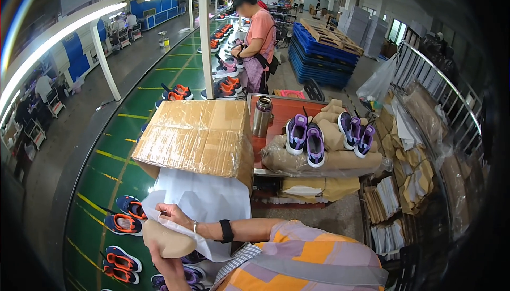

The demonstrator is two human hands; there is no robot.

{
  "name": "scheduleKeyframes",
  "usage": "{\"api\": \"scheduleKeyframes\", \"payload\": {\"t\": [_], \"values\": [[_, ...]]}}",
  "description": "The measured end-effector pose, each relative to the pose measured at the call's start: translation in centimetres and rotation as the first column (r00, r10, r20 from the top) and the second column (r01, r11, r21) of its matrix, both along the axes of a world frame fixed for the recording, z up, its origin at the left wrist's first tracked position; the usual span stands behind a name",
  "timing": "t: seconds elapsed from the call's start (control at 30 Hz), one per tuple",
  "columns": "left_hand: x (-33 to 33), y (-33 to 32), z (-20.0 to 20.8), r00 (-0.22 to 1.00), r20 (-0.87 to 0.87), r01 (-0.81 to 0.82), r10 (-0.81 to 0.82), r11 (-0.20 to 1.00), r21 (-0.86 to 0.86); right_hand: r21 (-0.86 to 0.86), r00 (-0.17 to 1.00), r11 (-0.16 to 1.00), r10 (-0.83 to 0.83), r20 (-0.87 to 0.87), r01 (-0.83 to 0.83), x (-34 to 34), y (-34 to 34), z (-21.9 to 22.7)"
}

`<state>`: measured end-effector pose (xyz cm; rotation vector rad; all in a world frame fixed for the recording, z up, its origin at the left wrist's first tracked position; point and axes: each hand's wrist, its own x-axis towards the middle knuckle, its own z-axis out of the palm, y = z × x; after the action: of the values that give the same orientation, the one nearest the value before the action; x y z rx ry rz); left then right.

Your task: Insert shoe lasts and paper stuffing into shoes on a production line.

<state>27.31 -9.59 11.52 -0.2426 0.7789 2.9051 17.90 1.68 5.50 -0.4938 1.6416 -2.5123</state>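
Beige form (169,240) in left hand (166,268), held up over the edge of the green belt (79,227), lower left of centre; left hand is clamped on the form's near side, thumb against it; right hand (175,216), black band on the wrist, has its fingers together on a thin white paper (154,202), which hangs behind and beside the form; more white sheets (220,193) lie just past the right hand, in front of a taped carton (191,137); navy-orange shoes (125,224) stand left of the hands on the belt, further pairs below and up the line; purple shoes (192,275) under the left forearm, partly hidden; red table (281,109) right of the carton bears a steel flask (262,116), two pairs of navy-purple shoes (315,145) on plastic-wrapped brown rolls (340,162), and more beige forms (333,111) behind; up the line, a co-worker (260,33) in a pink top stands beside the belt; blue pallets (319,60) are stacked on the floor beyond the table; clear bag (377,86) hangs near a metal rail (441,70) at right.
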Motion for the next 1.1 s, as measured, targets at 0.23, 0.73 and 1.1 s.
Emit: {"api": "scheduleKeyframes", "payload": {"t": [0.23, 0.73, 1.1], "values": [[-1.6, -1.5, 0.5, 0.925, -0.301, -0.378, 0.232, 0.635, -0.674, -0.030, 0.981, 0.998, -0.056, 0.187, 0.063, -3.3, 3.0, 1.3], [-1.7, -6.5, -3.8, 0.415, -0.909, -0.881, -0.046, -0.270, -0.389, -0.496, 0.985, 0.864, -0.003, 0.175, 0.091, -4.8, 3.9, 7.7], [-5.6, -1.6, 2.4, 0.478, -0.711, -0.868, -0.516, -0.152, -0.473, -0.686, 0.952, 0.720, 0.274, 0.134, -0.110, -5.1, 4.7, 7.5]]}}
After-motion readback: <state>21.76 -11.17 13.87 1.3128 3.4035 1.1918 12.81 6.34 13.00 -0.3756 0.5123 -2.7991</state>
